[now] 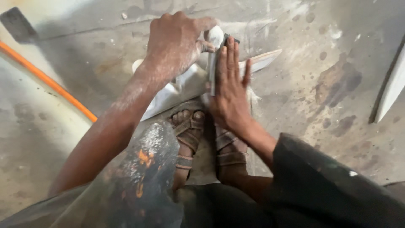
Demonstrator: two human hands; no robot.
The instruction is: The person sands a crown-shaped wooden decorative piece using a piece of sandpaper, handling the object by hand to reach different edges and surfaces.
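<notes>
My left hand point(175, 42) is closed around the top of a white, dust-covered shaped piece point(185, 86) that rests on the floor in front of my sandalled feet point(190, 131). My right hand point(230, 90) lies flat with fingers straight, pressing a dark sanding sheet point(225, 42) against the side of the piece's upright white part point(215, 36). A pointed white end point(263, 59) sticks out to the right behind my right hand. White dust covers both forearms.
An orange hose point(50, 82) runs diagonally across the left of the stained concrete floor point(329, 84). A pale plank point(392, 88) leans at the right edge. A dark flat object point(17, 25) lies top left. My dusty knee point(143, 177) fills the lower middle.
</notes>
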